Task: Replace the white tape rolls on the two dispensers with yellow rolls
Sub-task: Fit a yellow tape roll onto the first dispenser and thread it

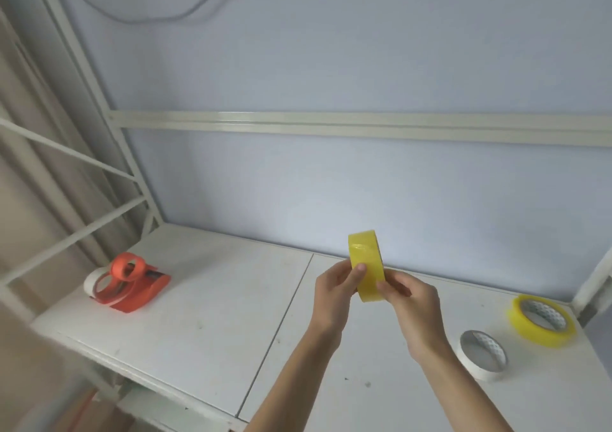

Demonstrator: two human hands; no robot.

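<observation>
So, both hands up over the white table [205, 302], w/ a yellow tape roll [366, 266] held on edge between them, raised clear of the tabletop. Left hand [334, 287] grips the roll's left side, thumb pressed on the outer band of tape. Right hand [409, 302] pinches the roll's right side lower down, fingers curled round the edge. Roll stands upright, its band turned toward the person.

Far left of the table sits an orange dispenser [132, 284], lying near the table's left edge, w/ a white roll [94, 282] on it at its left end. Only one dispenser can be seen.

To the right, flat on the table, a loose white tape roll [482, 353], and beyond it, near the back right corner, a second yellow roll [541, 320], also flat; the two are near each other but apart.

Behind it all, a pale blue wall [364, 183] & a white metal frame [331, 125] w/ a rail across it.
</observation>
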